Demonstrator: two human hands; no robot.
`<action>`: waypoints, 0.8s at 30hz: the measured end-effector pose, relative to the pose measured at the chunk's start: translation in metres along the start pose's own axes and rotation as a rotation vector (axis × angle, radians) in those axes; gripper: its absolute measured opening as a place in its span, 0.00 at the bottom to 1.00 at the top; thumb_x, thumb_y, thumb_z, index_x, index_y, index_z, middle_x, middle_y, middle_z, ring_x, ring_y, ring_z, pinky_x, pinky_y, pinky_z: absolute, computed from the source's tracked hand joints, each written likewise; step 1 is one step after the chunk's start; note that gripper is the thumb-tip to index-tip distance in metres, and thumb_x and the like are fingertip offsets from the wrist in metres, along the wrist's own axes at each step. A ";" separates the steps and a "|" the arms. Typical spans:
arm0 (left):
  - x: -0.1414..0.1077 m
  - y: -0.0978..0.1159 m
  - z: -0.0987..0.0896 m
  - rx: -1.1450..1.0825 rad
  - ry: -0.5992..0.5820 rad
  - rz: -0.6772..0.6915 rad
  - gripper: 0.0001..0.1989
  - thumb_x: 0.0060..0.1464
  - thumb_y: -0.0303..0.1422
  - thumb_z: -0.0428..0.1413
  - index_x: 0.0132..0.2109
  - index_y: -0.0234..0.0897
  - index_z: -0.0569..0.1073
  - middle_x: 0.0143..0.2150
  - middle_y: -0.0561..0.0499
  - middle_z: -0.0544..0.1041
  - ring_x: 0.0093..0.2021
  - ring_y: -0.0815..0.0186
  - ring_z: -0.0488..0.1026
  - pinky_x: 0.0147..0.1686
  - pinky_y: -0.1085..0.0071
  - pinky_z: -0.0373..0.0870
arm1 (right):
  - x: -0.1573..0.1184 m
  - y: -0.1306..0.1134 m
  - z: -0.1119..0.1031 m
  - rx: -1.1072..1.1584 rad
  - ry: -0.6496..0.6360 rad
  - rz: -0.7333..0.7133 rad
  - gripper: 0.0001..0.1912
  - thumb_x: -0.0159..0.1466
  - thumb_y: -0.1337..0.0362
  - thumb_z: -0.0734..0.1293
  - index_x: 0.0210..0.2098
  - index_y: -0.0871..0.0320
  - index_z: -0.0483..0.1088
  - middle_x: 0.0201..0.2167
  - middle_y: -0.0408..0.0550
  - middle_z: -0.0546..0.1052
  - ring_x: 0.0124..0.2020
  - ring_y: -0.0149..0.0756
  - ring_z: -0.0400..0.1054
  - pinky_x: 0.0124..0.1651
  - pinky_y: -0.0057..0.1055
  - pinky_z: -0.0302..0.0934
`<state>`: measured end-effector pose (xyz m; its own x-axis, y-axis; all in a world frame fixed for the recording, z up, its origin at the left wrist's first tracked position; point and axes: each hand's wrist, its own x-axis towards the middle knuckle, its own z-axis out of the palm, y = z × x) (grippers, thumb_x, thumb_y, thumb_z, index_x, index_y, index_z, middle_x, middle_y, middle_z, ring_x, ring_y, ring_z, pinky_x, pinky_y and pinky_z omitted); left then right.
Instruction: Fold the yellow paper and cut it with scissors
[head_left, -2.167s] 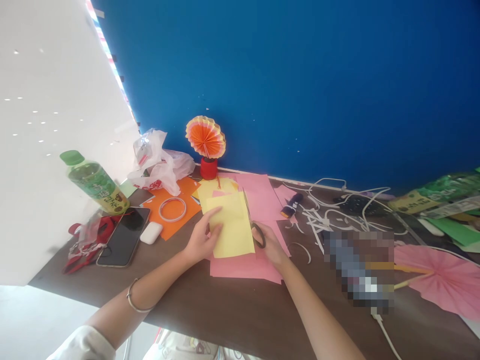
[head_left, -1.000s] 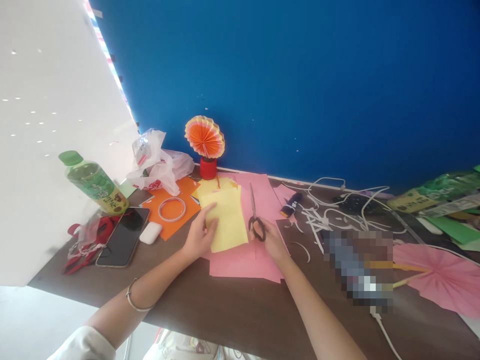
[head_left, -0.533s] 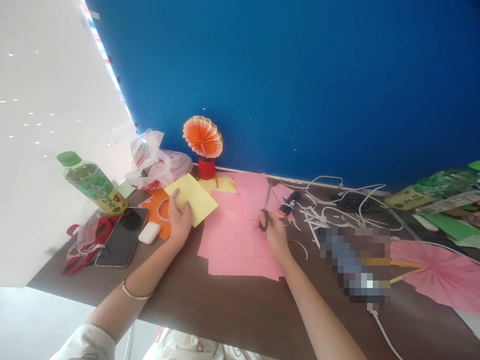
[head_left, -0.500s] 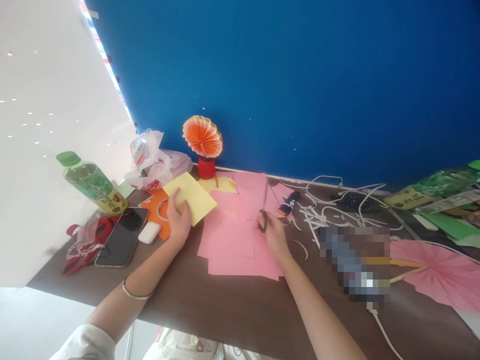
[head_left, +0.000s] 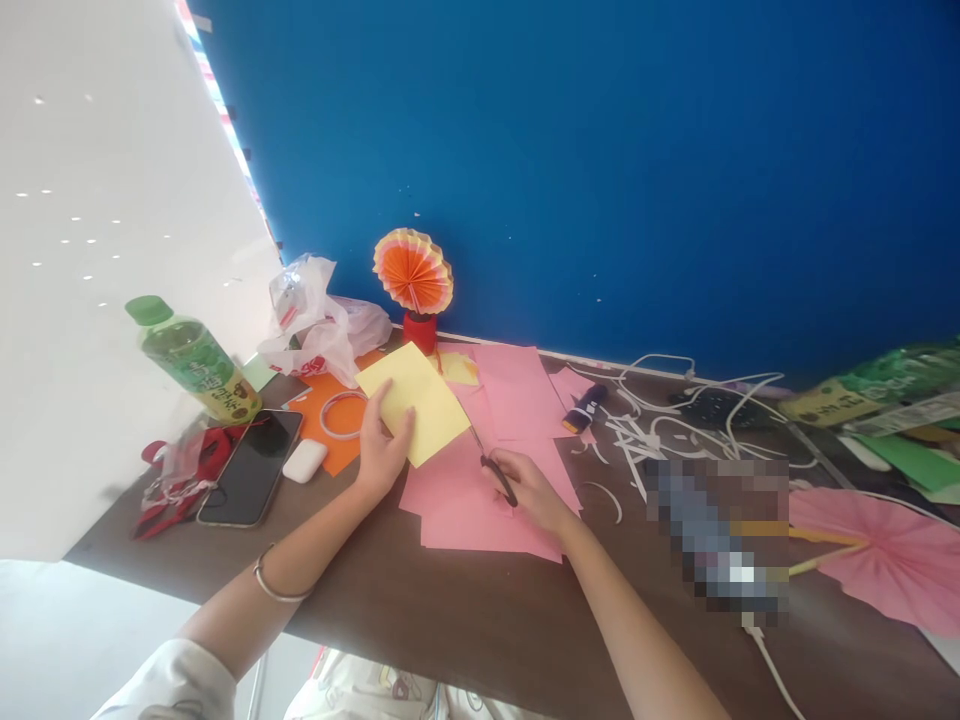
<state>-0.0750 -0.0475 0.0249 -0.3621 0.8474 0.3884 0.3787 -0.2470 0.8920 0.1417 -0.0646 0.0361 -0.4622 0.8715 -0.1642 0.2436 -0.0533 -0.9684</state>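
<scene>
My left hand grips a square of yellow paper by its lower left side, holding it tilted over the table. In my right hand are dark-handled scissors, whose blades point up and left, with their tips at the paper's right corner. Whether the blades are apart is too small to tell. Beneath both hands lie overlapping pink sheets. An orange sheet with a roll of tape on it is left of the yellow paper.
A bottle, a phone and a white case sit at the left. Behind stands an orange paper fan beside plastic bags. White cables and paper strips, a pink fan and another bottle are rightward.
The scissors have swung left and down to the yellow paper's right corner, moved by my right hand. My left hand has shifted slightly right with the paper.
</scene>
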 end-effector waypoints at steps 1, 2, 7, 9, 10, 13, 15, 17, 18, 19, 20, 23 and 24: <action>-0.001 0.001 0.000 -0.004 -0.011 0.002 0.24 0.53 0.38 0.53 0.57 0.39 0.61 0.56 0.43 0.66 0.55 0.59 0.64 0.54 0.62 0.62 | 0.000 -0.002 -0.001 0.027 -0.022 -0.004 0.18 0.59 0.50 0.62 0.23 0.56 0.56 0.18 0.38 0.61 0.20 0.27 0.57 0.21 0.25 0.50; -0.003 0.002 0.001 -0.006 -0.017 0.002 0.24 0.53 0.38 0.53 0.57 0.39 0.61 0.56 0.44 0.66 0.55 0.59 0.64 0.54 0.62 0.62 | -0.001 -0.005 -0.002 0.041 -0.034 -0.015 0.18 0.59 0.50 0.62 0.23 0.56 0.56 0.18 0.39 0.61 0.20 0.28 0.58 0.21 0.25 0.50; -0.003 0.004 0.000 -0.010 0.006 -0.029 0.25 0.53 0.38 0.53 0.57 0.38 0.61 0.55 0.43 0.66 0.55 0.58 0.64 0.54 0.60 0.63 | -0.001 -0.012 -0.007 -0.009 -0.058 -0.125 0.19 0.62 0.50 0.58 0.21 0.57 0.58 0.20 0.42 0.64 0.24 0.31 0.60 0.28 0.29 0.54; -0.002 0.002 0.000 0.004 0.025 -0.052 0.25 0.53 0.38 0.53 0.57 0.38 0.61 0.55 0.43 0.66 0.55 0.57 0.64 0.54 0.58 0.62 | -0.001 -0.011 -0.007 -0.013 -0.079 -0.135 0.19 0.62 0.51 0.58 0.21 0.57 0.58 0.21 0.43 0.65 0.24 0.31 0.60 0.28 0.29 0.54; -0.002 0.002 0.000 0.012 0.030 -0.062 0.25 0.53 0.37 0.53 0.57 0.38 0.61 0.55 0.43 0.66 0.55 0.56 0.64 0.54 0.57 0.62 | -0.001 -0.010 -0.007 -0.016 -0.085 -0.125 0.19 0.62 0.51 0.58 0.22 0.57 0.58 0.21 0.43 0.65 0.24 0.31 0.60 0.27 0.28 0.53; -0.001 0.001 0.000 0.007 0.026 -0.062 0.24 0.53 0.37 0.53 0.57 0.38 0.61 0.55 0.43 0.66 0.56 0.56 0.64 0.55 0.57 0.62 | -0.001 -0.008 -0.006 -0.024 -0.089 -0.060 0.18 0.62 0.51 0.59 0.23 0.57 0.58 0.20 0.42 0.65 0.21 0.29 0.58 0.23 0.27 0.51; -0.002 0.001 0.001 -0.010 0.005 -0.030 0.24 0.53 0.36 0.54 0.56 0.38 0.61 0.55 0.43 0.67 0.56 0.57 0.63 0.56 0.58 0.61 | -0.001 -0.009 -0.005 -0.025 -0.083 -0.044 0.18 0.61 0.51 0.59 0.23 0.57 0.58 0.19 0.42 0.64 0.21 0.29 0.58 0.22 0.27 0.50; -0.004 0.001 0.001 -0.027 -0.023 0.000 0.23 0.53 0.35 0.54 0.56 0.39 0.62 0.55 0.44 0.67 0.57 0.59 0.63 0.56 0.60 0.60 | -0.001 -0.011 -0.004 -0.020 -0.072 -0.060 0.19 0.61 0.51 0.59 0.22 0.58 0.59 0.19 0.42 0.64 0.22 0.30 0.59 0.23 0.27 0.50; -0.004 0.001 0.002 -0.033 -0.034 0.009 0.23 0.53 0.35 0.54 0.56 0.39 0.62 0.55 0.44 0.66 0.57 0.59 0.62 0.57 0.60 0.60 | -0.002 -0.011 -0.004 -0.017 -0.068 -0.072 0.19 0.61 0.51 0.59 0.22 0.58 0.59 0.19 0.42 0.64 0.22 0.31 0.60 0.23 0.27 0.51; -0.005 0.001 0.002 -0.036 -0.041 0.013 0.23 0.53 0.35 0.54 0.56 0.39 0.61 0.56 0.44 0.66 0.57 0.59 0.62 0.57 0.60 0.60 | -0.002 -0.012 -0.005 -0.013 -0.066 -0.080 0.19 0.61 0.51 0.59 0.22 0.58 0.60 0.20 0.43 0.64 0.23 0.31 0.60 0.24 0.27 0.51; -0.005 0.001 0.002 -0.038 -0.042 0.015 0.23 0.53 0.35 0.54 0.56 0.39 0.61 0.56 0.44 0.66 0.57 0.59 0.62 0.57 0.60 0.60 | -0.002 -0.013 -0.005 -0.008 -0.064 -0.082 0.19 0.61 0.51 0.59 0.22 0.58 0.60 0.20 0.42 0.64 0.23 0.31 0.59 0.25 0.28 0.52; -0.005 0.000 0.002 -0.031 -0.042 0.022 0.23 0.53 0.35 0.54 0.56 0.39 0.61 0.56 0.44 0.66 0.58 0.59 0.62 0.57 0.60 0.59 | -0.002 -0.014 -0.005 0.006 -0.068 -0.076 0.20 0.62 0.51 0.58 0.21 0.58 0.60 0.20 0.42 0.63 0.23 0.30 0.59 0.27 0.29 0.52; -0.005 0.000 0.002 -0.029 -0.042 0.025 0.23 0.53 0.35 0.54 0.56 0.39 0.61 0.56 0.44 0.66 0.57 0.59 0.62 0.57 0.59 0.60 | -0.002 -0.013 -0.005 0.008 -0.071 -0.081 0.20 0.62 0.51 0.58 0.21 0.58 0.60 0.20 0.42 0.63 0.23 0.30 0.59 0.28 0.29 0.53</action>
<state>-0.0719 -0.0509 0.0227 -0.3170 0.8595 0.4009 0.3618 -0.2812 0.8888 0.1440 -0.0632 0.0505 -0.5392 0.8365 -0.0980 0.1961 0.0115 -0.9805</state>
